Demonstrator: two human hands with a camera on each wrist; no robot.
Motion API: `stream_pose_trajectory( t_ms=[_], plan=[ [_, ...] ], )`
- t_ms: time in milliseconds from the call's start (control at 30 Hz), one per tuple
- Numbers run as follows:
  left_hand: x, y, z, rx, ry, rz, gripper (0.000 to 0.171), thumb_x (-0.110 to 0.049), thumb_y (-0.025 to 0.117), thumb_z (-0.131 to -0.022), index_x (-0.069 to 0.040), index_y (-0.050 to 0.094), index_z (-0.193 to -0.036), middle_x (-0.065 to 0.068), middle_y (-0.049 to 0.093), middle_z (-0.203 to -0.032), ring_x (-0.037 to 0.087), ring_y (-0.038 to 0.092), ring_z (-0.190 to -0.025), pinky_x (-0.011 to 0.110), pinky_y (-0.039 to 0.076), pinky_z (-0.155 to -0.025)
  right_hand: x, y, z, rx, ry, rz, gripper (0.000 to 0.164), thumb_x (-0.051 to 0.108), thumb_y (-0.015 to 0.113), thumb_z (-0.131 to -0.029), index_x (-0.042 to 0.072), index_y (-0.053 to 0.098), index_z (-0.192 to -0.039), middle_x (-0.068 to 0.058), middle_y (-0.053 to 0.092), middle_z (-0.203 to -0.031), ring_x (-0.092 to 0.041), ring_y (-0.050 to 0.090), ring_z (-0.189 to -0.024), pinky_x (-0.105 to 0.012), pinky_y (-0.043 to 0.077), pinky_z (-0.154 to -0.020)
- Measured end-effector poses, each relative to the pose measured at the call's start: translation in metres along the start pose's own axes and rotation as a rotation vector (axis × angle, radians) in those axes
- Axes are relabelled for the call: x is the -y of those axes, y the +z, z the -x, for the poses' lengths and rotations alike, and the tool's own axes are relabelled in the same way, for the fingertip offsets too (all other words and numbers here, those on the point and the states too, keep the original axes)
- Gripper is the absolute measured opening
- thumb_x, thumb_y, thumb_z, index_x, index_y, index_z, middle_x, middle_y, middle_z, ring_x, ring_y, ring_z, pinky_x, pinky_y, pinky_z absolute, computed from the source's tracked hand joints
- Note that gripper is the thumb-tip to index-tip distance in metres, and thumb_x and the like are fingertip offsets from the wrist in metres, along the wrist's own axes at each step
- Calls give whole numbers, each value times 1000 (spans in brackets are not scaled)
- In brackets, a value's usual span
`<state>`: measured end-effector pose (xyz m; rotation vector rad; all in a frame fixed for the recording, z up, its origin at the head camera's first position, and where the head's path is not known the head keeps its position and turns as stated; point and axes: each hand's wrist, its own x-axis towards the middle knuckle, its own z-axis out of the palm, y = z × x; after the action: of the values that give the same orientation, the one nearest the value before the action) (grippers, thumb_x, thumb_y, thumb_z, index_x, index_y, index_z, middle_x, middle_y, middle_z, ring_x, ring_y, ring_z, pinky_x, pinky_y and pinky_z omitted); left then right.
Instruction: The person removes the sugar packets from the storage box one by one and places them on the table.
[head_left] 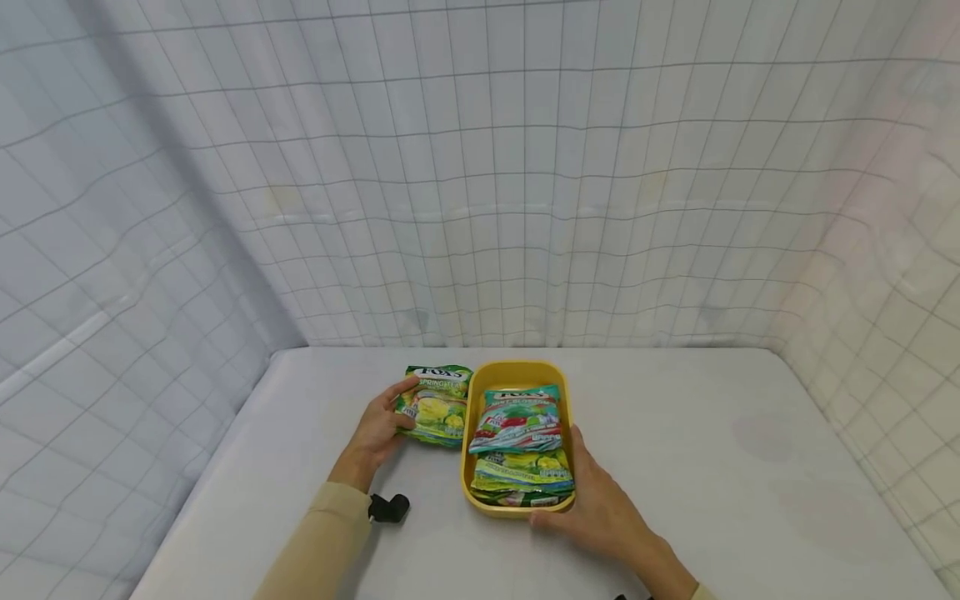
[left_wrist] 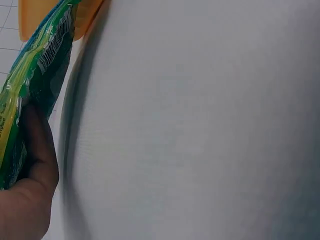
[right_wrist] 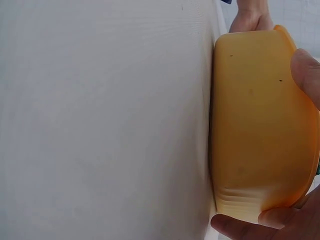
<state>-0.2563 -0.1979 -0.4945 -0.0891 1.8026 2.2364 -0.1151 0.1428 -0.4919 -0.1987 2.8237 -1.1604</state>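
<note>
My left hand (head_left: 377,429) grips the left edge of a green and yellow Fox's candy bag (head_left: 435,406), its thumb on the printed front. This bag stands just left of a yellow plastic tub (head_left: 517,369). Seen from the left wrist, the candy bag (left_wrist: 42,55) is tilted, with fingers on its back. A teal Fox's candy bag (head_left: 517,421) lies on top inside the tub, above a green and yellow bag (head_left: 521,472). My right hand (head_left: 603,508) holds the tub at its near right corner; the right wrist view shows thumb and fingers against the tub's wall (right_wrist: 260,115).
The white table (head_left: 712,467) carries the tub. White cloth walls with a grid pattern (head_left: 525,208) enclose its back and sides. A small black device (head_left: 390,508) sits at my left wrist.
</note>
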Motion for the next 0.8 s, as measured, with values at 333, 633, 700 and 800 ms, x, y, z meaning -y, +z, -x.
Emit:
stream_pose_trajectory(
  t_ms=[333,633,700,800],
  plan=[
    [3,1,2,-26,4,-104,88,30,49,-76,-7,39,-156,22,32,-158,29,49,-122,30,52,-78,-1,2,0,-22,-7,21,143,76,81,-64,9,4,-164,-14,24,-166,-34,36,-145,-54,38,-112],
    [-3,4,7,-74,35,-263,88,23,58,-78,-6,35,-158,25,32,-158,37,45,-128,26,50,-83,-1,2,0,-23,-8,11,144,74,83,-64,9,3,-164,-13,24,-166,-33,36,-145,-53,37,-112],
    [-4,4,8,-81,43,-289,87,20,62,-80,-5,34,-158,26,32,-158,39,46,-129,28,50,-87,-1,3,0,-19,-6,11,144,75,82,-64,9,3,-164,-14,23,-166,-33,36,-145,-53,37,-112],
    [-5,4,10,-88,51,-319,84,16,65,-83,-4,33,-158,27,32,-158,40,46,-132,33,49,-94,0,2,0,-18,1,14,144,76,82,-63,10,3,-165,-12,24,-166,-32,36,-145,-53,38,-112]
  ],
)
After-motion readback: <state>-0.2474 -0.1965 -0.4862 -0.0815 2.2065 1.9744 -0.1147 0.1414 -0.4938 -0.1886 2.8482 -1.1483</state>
